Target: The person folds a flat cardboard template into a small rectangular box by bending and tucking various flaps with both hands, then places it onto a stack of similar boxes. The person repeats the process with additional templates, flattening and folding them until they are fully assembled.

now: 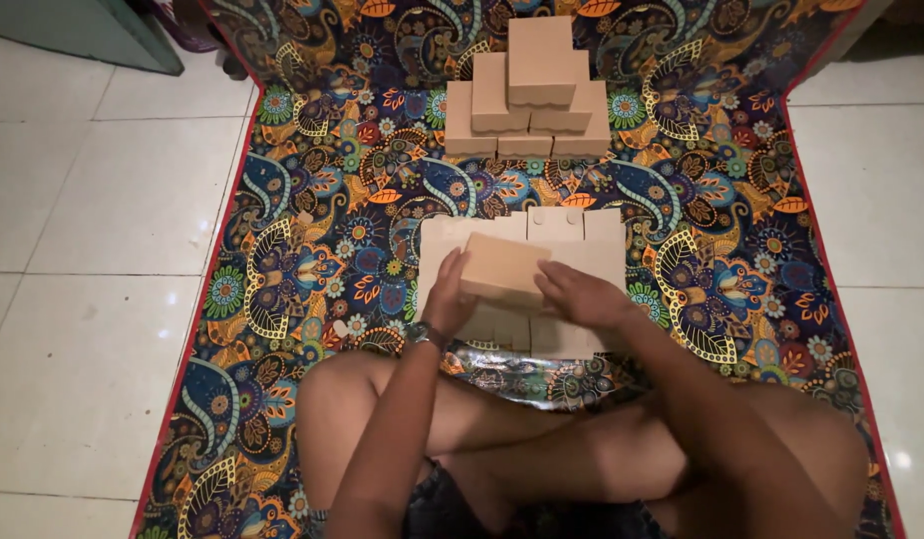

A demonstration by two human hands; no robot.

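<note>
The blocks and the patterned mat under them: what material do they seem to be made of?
The block held between the left hand and right hand looks like pale unpainted wood, matte, with a plain tan face; dense foam cannot be excluded. The far stack looks the same. The mat seems printed fabric or thin vinyl, with a red edge; its glossiness is unclear.

Patterned mat (312, 250), white floor tiles (93, 200)

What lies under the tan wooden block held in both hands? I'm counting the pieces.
The tan wooden block, held by left hand and right hand, sits over a flat layer of tan blocks on the patterned mat. Blocks directly beneath are covered, uncountable.
</note>
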